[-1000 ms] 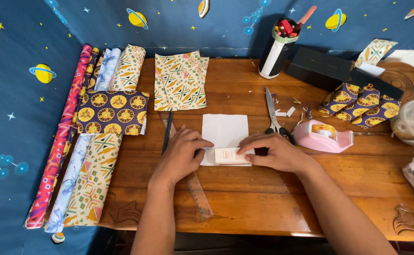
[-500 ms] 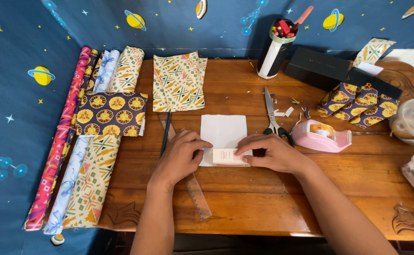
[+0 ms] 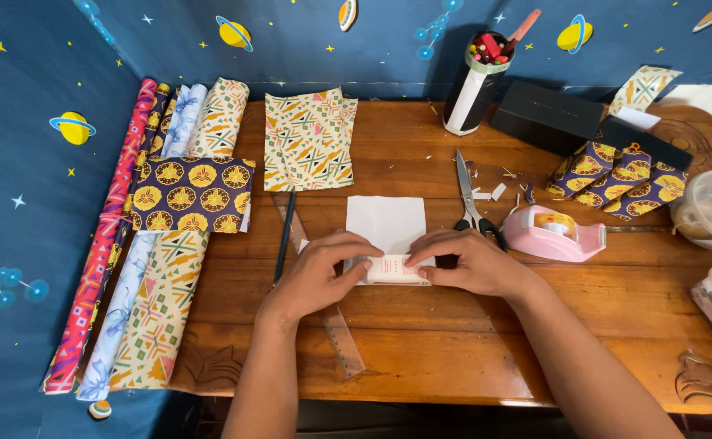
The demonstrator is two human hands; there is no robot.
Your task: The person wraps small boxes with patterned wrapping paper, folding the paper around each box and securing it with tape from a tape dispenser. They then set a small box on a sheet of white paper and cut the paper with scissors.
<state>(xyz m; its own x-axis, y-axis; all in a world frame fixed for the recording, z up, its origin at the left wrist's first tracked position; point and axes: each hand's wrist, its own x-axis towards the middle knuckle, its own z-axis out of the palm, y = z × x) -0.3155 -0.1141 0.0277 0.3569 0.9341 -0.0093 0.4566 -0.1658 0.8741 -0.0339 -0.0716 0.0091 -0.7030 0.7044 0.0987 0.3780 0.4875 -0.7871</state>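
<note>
Both hands pinch a small white box (image 3: 394,269) lying on the near edge of a white paper sheet (image 3: 386,222) at the table's centre. Its long axis runs left-right: the left hand (image 3: 321,271) grips its left end, the right hand (image 3: 471,262) its right end, equally near

The small white box (image 3: 394,269) lies flat between my left grip (image 3: 317,272) and right grip (image 3: 471,262), pinched at both ends. The white paper sheet (image 3: 386,223) lies under it, extending beyond my fingertips.
</note>
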